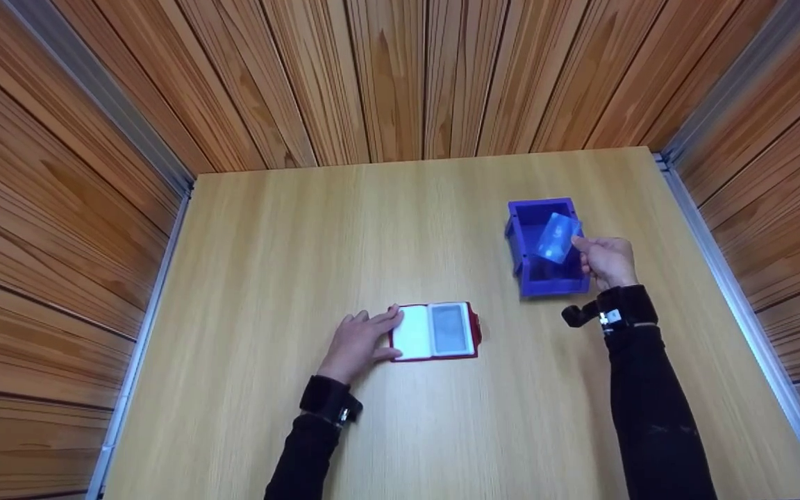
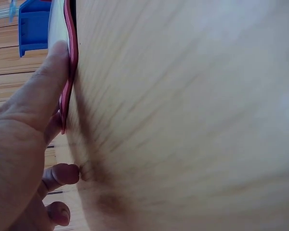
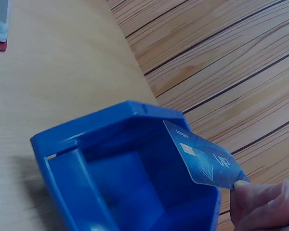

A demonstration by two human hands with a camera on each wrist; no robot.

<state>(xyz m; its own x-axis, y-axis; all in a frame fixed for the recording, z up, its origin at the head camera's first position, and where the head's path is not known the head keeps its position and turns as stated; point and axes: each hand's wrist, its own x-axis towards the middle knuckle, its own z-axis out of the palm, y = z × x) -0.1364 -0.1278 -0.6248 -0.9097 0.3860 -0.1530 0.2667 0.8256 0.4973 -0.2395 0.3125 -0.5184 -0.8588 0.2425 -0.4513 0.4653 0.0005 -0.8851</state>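
Left hand (image 1: 358,345), thumb and finger spread, touches unfolded red card holder (image 1: 433,332), apparently steadying it; right hand (image 1: 607,260) pinches blue card (image 1: 557,236) by one end above bin (image 1: 554,287), leaving print uncovered.

Plank walls (image 1: 386,76) and metal rails (image 1: 99,89) border a wooden tabletop (image 1: 268,257).

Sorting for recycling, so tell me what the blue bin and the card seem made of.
Blue bin: probably moulded plastic, smooth with a slight sheen, its colour even throughout.
Card: likely thin plastic, smooth; it looks flat and stiff with rounded corners, though laminated paper is possible.
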